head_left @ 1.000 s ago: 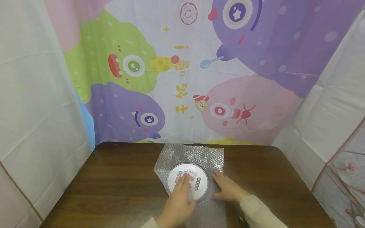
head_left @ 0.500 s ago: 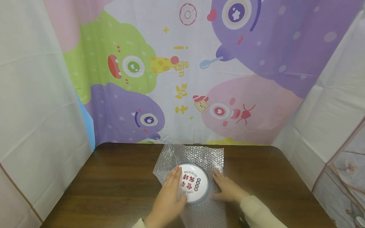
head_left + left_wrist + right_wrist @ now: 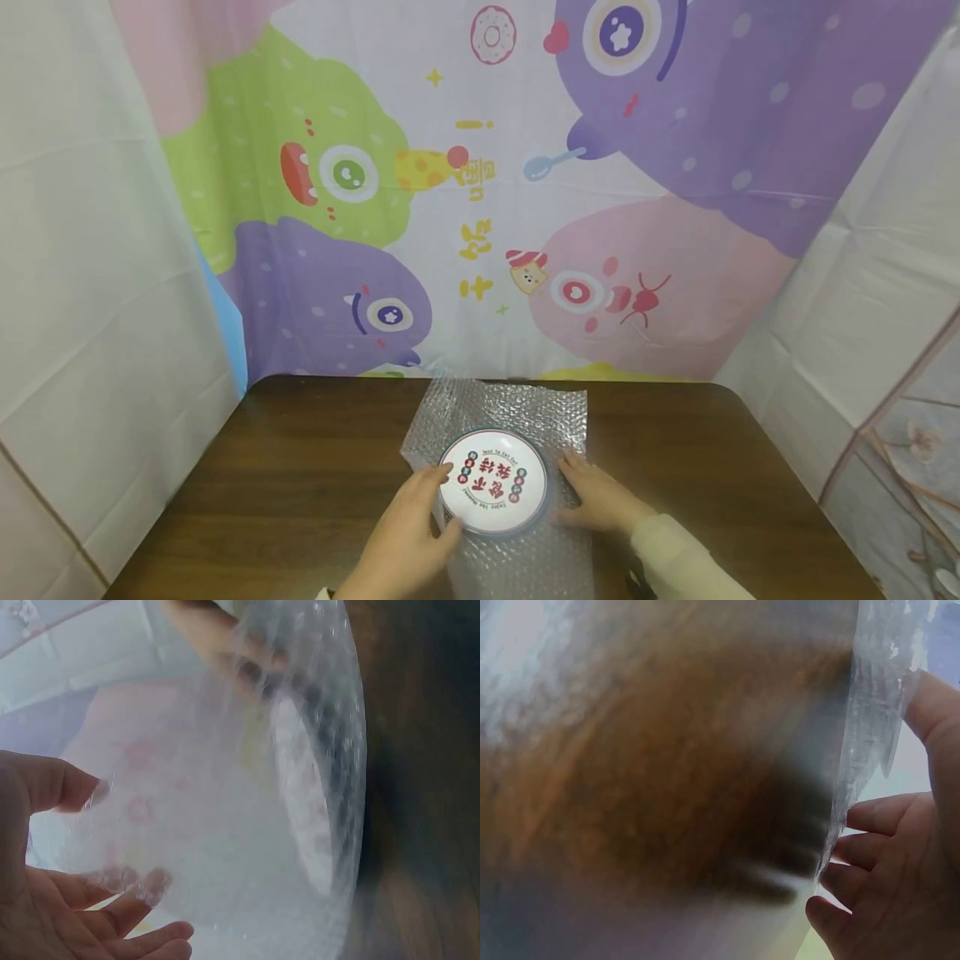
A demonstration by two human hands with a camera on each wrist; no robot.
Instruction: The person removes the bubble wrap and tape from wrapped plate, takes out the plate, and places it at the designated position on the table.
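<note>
A round white plate (image 3: 495, 482) with a blue rim and red characters lies face up on a sheet of bubble wrap (image 3: 525, 408). My left hand (image 3: 405, 529) is at the plate's left side, fingers loosely bent, with fingertips right at the rim. In the left wrist view its thumb and fingertips meet the clear bubble wrap (image 3: 225, 847), and the plate (image 3: 304, 795) shows edge-on beyond. My right hand (image 3: 600, 496) rests on the wrap just right of the plate, fingers spread. The right wrist view shows those fingertips (image 3: 859, 814) against the wrap's edge.
The dark wooden table (image 3: 315, 475) extends on both sides of the wrap. A cartoon-printed curtain (image 3: 480, 208) hangs behind its far edge, with pale cloth panels left and right. A small dark object (image 3: 639, 579) sits partly under the right sleeve (image 3: 682, 558).
My left hand has slid left, from over the plate's middle to its left rim, so the whole printed face shows. The right hand has stayed in place.
</note>
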